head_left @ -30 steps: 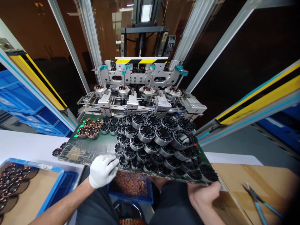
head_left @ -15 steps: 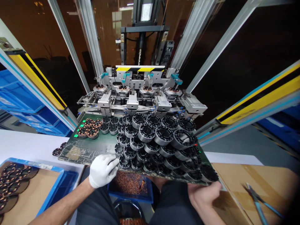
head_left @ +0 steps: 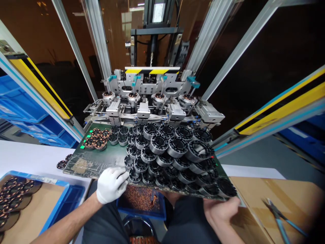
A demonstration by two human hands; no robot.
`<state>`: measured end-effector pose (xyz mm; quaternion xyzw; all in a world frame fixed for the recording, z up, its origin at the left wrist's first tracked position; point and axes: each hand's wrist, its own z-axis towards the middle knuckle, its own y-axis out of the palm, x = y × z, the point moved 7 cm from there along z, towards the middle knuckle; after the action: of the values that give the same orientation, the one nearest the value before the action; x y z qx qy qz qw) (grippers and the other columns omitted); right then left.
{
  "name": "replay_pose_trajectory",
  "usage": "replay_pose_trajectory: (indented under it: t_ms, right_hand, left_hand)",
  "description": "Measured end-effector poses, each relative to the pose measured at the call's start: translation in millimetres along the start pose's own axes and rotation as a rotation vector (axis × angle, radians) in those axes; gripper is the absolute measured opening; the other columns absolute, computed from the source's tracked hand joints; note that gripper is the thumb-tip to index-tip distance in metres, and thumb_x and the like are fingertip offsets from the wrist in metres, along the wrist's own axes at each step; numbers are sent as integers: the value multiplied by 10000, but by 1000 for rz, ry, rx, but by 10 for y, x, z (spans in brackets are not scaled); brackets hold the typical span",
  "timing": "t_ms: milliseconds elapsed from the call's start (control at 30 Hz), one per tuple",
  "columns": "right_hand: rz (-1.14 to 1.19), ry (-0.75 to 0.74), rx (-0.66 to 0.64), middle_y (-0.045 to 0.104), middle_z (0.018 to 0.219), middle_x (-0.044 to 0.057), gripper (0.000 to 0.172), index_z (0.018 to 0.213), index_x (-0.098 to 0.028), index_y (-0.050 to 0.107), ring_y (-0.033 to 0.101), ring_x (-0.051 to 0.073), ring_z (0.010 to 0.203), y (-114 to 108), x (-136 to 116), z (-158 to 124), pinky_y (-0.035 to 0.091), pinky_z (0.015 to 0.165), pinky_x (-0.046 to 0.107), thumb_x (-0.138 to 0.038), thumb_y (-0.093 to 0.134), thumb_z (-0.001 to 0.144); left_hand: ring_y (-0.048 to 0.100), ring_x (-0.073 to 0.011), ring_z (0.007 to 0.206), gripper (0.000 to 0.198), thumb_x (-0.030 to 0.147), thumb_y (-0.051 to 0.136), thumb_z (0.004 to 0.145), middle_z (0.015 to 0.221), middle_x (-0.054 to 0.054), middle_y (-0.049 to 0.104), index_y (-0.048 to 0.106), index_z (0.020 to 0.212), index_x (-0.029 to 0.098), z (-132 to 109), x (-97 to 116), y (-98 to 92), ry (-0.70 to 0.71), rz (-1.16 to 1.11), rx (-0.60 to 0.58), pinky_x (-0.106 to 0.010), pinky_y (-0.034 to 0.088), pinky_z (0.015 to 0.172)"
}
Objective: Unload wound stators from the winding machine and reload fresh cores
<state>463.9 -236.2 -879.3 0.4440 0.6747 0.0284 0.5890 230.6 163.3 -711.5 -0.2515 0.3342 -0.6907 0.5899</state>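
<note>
My left hand [head_left: 112, 185], in a white glove, rests on the front edge of the green work board [head_left: 109, 157]. Its fingers lie loosely extended beside the nearest bare stator cores [head_left: 135, 175], black and silver rings stacked across the right half of the board. Bare, my right hand [head_left: 222, 210] is at the board's front right corner, with its fingers hidden beneath or behind the edge. Several copper-wound stators [head_left: 100, 143] sit at the board's back left. Behind the board, a winding machine [head_left: 143, 110] carries stators with copper wire in its row of holders.
A blue tray [head_left: 54, 183] of wound stators stands at left. Below the board, a blue bin [head_left: 162, 206] contains copper scraps. Pliers [head_left: 279, 217] lie on cardboard [head_left: 294, 193] at right. Yellow and black guard posts [head_left: 40, 88] flank the machine.
The striped bar and the plate behind the machine's holders have shifted slightly upward. Both my hands and the stators on the board stay where they were.
</note>
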Motion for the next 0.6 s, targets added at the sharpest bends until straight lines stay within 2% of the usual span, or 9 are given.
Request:
replay_pose_trajectory:
  t_ms: [600]
  right_hand:
    - [6,-16,-64,824,1112,55,413,1011,-315,689,794,372,1189,76,-19,-59,760,865,584,-491,642,640]
  left_hand:
    - [803,-276,996,214,239,561,1122,1129,-68,847,752,1218,230,9,7,-5,5,-1,3,-416,589,866]
